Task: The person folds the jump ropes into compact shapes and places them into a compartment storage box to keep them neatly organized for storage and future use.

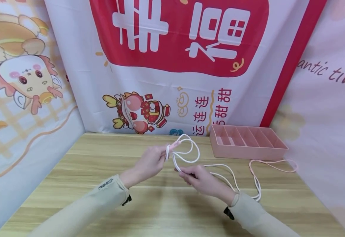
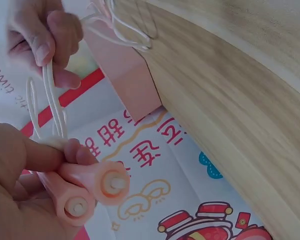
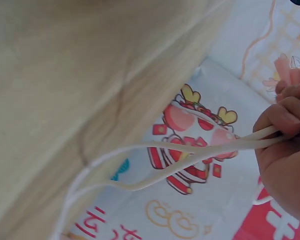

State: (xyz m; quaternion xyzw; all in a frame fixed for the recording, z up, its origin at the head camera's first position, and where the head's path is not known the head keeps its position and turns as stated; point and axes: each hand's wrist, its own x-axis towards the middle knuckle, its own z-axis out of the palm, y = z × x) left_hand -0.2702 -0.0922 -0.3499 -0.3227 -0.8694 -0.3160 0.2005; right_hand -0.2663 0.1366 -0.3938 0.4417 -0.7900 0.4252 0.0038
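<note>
A skipping rope has two pink handles (image 2: 96, 184) and a white cord (image 3: 225, 147). My left hand (image 1: 149, 162) grips both handles together, side by side, above the table. Some of the cord passes round the handles by the left fingers, and loops stand out beyond them. To the right and a little nearer, my right hand (image 1: 201, 180) holds a doubled length of the cord between thumb and fingers. From the right hand, the rest of the cord trails over the table to the right.
On the wood-grain table (image 1: 101, 151), a pink divided box (image 1: 249, 152) stands at the back right. Loose cord lies in front of it, near the table's right side. Printed cloth (image 1: 71, 65) hangs behind and on both sides.
</note>
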